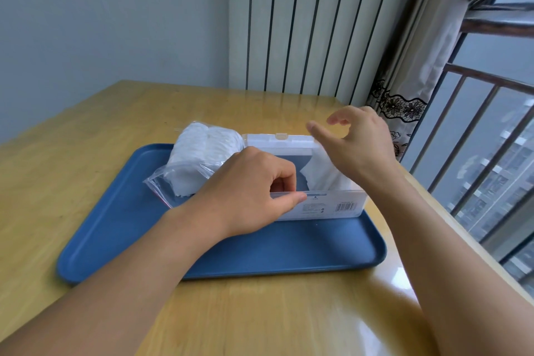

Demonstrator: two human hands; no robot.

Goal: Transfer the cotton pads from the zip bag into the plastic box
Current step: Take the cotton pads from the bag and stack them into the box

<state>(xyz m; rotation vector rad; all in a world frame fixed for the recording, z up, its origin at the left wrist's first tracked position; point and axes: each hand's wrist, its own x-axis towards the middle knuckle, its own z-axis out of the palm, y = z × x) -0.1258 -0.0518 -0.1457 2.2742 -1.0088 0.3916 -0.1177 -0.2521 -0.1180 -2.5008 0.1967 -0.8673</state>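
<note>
A clear plastic box (332, 206) stands on a blue tray (260, 251) with its lid (277, 140) raised at the back. White cotton pads (323, 175) lie inside the box on its right side. Left of the box lies a clear zip bag (202, 153) stuffed with more cotton pads. My left hand (248, 193) pinches the front rim of the box between thumb and fingers. My right hand (358, 141) hovers over the right end of the box, fingers apart and curled, holding nothing.
The tray sits on a wooden table (86, 153). A white radiator (303, 23) stands behind the table. A curtain (410, 81) and a barred window (491, 139) are at the right, close to the table's edge.
</note>
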